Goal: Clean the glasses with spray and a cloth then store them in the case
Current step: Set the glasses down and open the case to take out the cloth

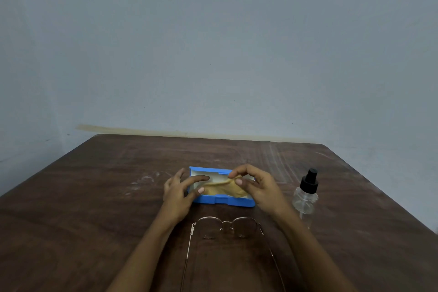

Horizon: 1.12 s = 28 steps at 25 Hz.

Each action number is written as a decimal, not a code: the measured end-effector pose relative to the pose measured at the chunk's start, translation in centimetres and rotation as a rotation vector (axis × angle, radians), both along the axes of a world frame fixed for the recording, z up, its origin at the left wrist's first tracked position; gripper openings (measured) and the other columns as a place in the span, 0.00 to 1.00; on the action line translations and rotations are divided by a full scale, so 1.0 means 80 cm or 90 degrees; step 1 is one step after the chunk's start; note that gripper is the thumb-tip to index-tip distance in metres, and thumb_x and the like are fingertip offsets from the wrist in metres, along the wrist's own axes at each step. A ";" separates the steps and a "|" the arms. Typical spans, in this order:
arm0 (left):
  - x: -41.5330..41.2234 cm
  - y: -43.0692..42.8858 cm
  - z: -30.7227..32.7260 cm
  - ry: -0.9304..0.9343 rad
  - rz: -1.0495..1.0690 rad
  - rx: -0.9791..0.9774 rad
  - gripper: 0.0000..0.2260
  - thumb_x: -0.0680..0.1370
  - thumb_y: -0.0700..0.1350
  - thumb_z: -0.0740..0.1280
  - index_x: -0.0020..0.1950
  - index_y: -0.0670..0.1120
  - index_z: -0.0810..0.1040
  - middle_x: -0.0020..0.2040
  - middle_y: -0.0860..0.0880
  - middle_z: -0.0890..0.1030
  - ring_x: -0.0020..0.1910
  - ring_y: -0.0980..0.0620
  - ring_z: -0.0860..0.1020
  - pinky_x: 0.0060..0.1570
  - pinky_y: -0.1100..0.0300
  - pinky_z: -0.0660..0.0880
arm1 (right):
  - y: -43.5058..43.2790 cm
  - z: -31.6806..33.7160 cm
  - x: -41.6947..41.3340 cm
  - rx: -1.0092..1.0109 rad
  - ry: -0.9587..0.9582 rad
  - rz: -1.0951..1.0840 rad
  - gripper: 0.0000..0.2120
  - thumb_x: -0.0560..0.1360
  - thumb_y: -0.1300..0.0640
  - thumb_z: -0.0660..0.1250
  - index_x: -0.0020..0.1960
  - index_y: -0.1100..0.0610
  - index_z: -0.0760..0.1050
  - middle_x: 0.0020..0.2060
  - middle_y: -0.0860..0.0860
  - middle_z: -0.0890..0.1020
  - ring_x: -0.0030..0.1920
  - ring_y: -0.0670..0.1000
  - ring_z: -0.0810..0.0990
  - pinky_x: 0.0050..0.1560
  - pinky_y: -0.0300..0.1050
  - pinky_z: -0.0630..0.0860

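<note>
The right hand is making a narrow grip, thumb and forefinger pinching the right end of the soft yellow cleaning cloth. The cloth is lying crumpled inside the open blue rectangular plastic case, its long axis running left to right along the case. The left hand is resting spread fingers on the case's left end, apparently steadying it. The thin metal-framed round-lens glasses are lying on the brown wooden desk just on the person's side of the case. Their front is running parallel to it, lenses facing the case and unfolded arms pointing back at the person. The clear spray bottle with a black nozzle is standing upright to the right of the case, nearer the right hand. The cloth probably needs lifting up and back toward the glasses.
</note>
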<state>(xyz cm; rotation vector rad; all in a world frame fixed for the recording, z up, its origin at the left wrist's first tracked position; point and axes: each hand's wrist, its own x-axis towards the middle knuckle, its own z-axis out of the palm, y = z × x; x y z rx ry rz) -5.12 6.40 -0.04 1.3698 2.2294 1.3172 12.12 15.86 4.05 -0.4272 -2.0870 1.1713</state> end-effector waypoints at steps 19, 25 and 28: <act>0.005 -0.017 0.023 0.030 0.108 0.172 0.12 0.68 0.46 0.73 0.31 0.60 0.74 0.54 0.54 0.66 0.57 0.55 0.60 0.59 0.51 0.61 | 0.005 0.002 0.000 -0.050 0.118 -0.110 0.12 0.74 0.68 0.64 0.42 0.51 0.77 0.39 0.46 0.79 0.37 0.42 0.75 0.37 0.29 0.71; 0.005 -0.020 0.029 0.014 0.043 0.251 0.10 0.71 0.42 0.70 0.36 0.57 0.75 0.43 0.57 0.77 0.48 0.57 0.71 0.43 0.65 0.66 | 0.006 0.004 0.001 -0.114 0.145 -0.104 0.10 0.72 0.68 0.67 0.41 0.54 0.77 0.38 0.48 0.79 0.35 0.33 0.77 0.36 0.27 0.74; 0.009 -0.023 0.034 -0.030 0.021 0.290 0.09 0.72 0.40 0.69 0.38 0.54 0.76 0.39 0.55 0.79 0.42 0.61 0.76 0.39 0.71 0.72 | 0.005 0.004 0.001 -0.124 0.143 -0.109 0.10 0.72 0.67 0.67 0.42 0.52 0.78 0.39 0.48 0.79 0.37 0.35 0.78 0.36 0.28 0.75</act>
